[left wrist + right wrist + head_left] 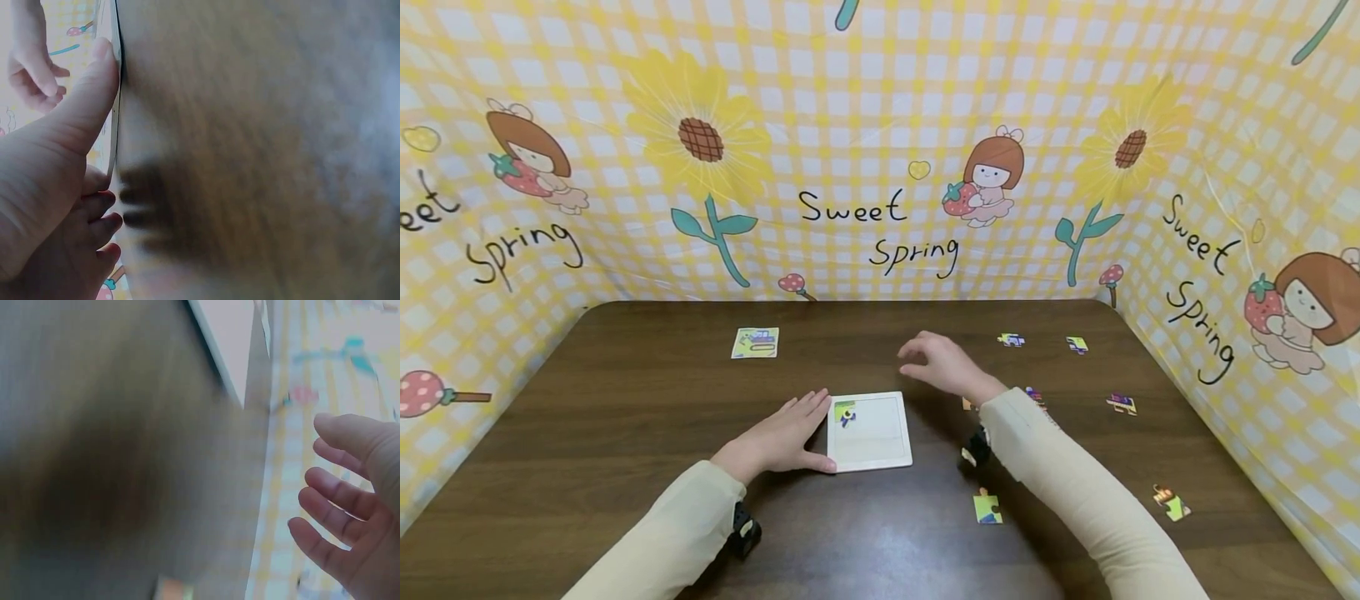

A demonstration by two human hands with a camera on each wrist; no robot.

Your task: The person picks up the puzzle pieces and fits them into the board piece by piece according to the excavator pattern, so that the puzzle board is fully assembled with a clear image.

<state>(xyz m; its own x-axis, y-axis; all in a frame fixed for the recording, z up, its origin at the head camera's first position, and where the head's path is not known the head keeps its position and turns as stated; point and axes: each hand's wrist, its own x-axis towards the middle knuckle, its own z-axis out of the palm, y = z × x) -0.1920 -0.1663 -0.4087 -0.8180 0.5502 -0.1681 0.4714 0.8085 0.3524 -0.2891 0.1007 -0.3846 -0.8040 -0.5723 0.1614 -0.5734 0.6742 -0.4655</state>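
A white square puzzle tray [868, 454] lies on the table with one puzzle piece [845, 412] in its upper left corner. My left hand [786, 435] rests along the tray's left side, fingers extended at the upper corner and thumb at the lower one. In the left wrist view, the thumb [94, 94] touches the tray's edge. Above the table, beyond the tray's upper right corner, is my right hand [946, 363]. Its fingers [331, 506] are loosely bent and spread, with nothing visible between them.
Loose puzzle pieces lie to the right, including a yellow-green piece [988, 507], an orange and green piece [1172, 502], a purple piece [1122, 405] and two far pieces. My right sleeve partly covers others. A square picture card [756, 342] lies at the back left. Patterned cloth [865, 142] surrounds the table.
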